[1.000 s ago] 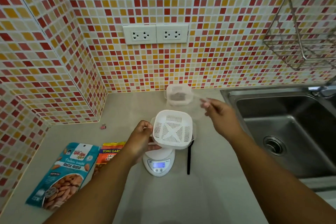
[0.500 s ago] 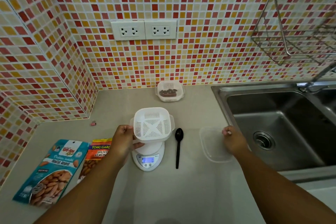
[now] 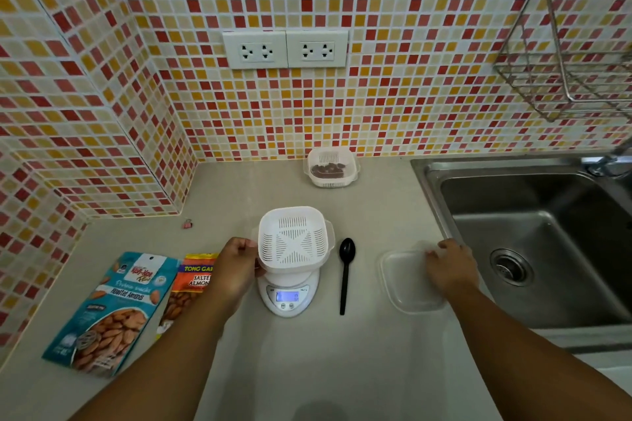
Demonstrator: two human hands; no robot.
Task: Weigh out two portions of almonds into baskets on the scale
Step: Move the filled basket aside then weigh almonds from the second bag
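Two hands | left hand (image 3: 236, 267) grips slotted square basket (image 3: 294, 239) | right hand (image 3: 451, 267) on clear lid (image 3: 403, 280)

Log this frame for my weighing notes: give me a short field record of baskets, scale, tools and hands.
basket on scale: white basket sits empty on the scale
second basket: far basket by the wall, holds almonds
spoon: black spoon lies right of the scale
lid: clear lid on the counter
left hand: left hand grips the white basket's side
right hand: right hand rests on the lid

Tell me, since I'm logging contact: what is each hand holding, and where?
Left hand grips white basket at its left rim; right hand rests on clear lid.
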